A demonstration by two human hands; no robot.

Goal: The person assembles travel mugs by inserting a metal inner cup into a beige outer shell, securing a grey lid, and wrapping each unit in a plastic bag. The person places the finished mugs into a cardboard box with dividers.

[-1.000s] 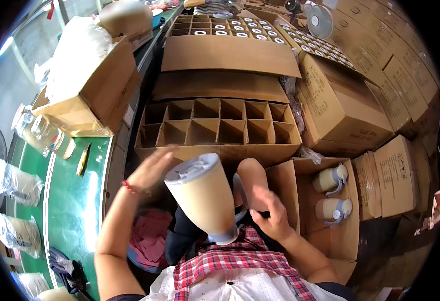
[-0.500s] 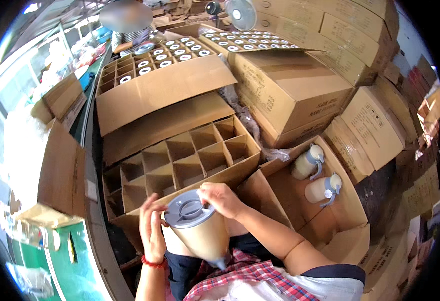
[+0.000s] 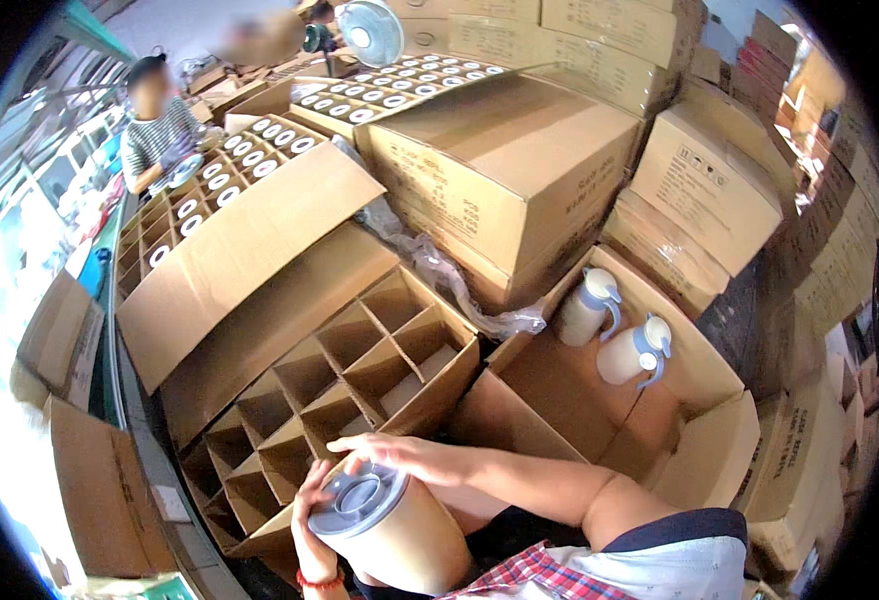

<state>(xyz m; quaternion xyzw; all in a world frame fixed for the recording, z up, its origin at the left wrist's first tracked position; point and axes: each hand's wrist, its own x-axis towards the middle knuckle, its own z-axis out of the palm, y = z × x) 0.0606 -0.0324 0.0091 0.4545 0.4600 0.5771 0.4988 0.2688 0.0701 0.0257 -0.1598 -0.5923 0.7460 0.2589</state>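
A beige vacuum jug (image 3: pixel 399 540) leans over my lap, its round grey base (image 3: pixel 359 500) tilted up toward me. My left hand (image 3: pixel 316 510), with a red bead bracelet at the wrist, curls around the left rim of that base. Across its far rim lies my right hand (image 3: pixel 399 457), fingers bent onto the edge and slightly smeared. The jug's lower end is hidden by its own body and my lap. Two similar cream jugs with blue-grey handles, one jug (image 3: pixel 587 307) behind the other jug (image 3: pixel 633 352), stand in an open carton (image 3: pixel 549 400) to the right.
Directly ahead is a carton with cardboard dividers (image 3: pixel 379 345). Behind it, another divided carton (image 3: pixel 249 270) holds several white-ringed items. Closed boxes (image 3: pixel 499 170) are stacked beyond, near a fan (image 3: pixel 371 32). A person in a striped top (image 3: pixel 159 140) stands at the far left.
My view has swung, showing the cartons farther left. The jug has sunk lower toward my lap. My right hand has shifted from gripping the near-right rim to lying across the far rim.
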